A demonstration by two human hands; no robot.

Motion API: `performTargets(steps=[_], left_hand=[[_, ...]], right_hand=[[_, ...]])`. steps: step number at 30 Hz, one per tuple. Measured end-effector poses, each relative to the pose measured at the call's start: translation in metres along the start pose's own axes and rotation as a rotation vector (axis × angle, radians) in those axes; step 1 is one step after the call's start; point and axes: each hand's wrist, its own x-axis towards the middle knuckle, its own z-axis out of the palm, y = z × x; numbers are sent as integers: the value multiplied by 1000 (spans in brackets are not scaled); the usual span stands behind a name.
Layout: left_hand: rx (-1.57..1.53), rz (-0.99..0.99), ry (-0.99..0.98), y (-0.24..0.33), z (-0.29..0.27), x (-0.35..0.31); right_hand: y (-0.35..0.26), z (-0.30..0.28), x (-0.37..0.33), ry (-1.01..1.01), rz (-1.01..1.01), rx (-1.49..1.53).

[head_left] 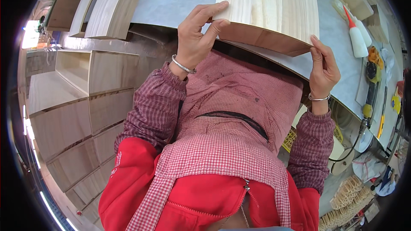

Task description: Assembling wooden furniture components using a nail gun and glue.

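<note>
A pale, striped wooden piece, like a box or a thick panel (269, 4), lies at the table's near edge with a browner front face toward me. My left hand (195, 36) pinches its near left corner between thumb and fingers. At the near right corner, my right hand (324, 66) closes thumb and fingers on the edge. The far end of the piece runs out of view, and its underside is hidden.
More pale wooden pieces (112, 6) stand at the table's left. Wooden boxes (64, 119) are stacked at my left. On the right lie a white glue bottle with a red nozzle (356, 38), a hand tool with a cable (371, 87) and bundled wooden loops (346, 194).
</note>
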Motion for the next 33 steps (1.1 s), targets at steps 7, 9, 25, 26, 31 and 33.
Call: performTargets(steps=[7,9,25,26,31,33], left_hand=[[-2,69,9,-7,1,3],[-6,100,20,-9,1,4],[441,482,-90,31,13,28],[441,486,-95,30,15,29],[416,618,-122,9,31,32],[425,612,-112,10,33,32]], right_hand=[[-2,1,1,16,-5,-33],[-2,1,1,18,-9,-41],[-2,4,2,17,-10,-65],[-2,4,2,22,-7,-64],[0,3,2,-2,-22,-45],[1,3,2,-3,-25,-30]])
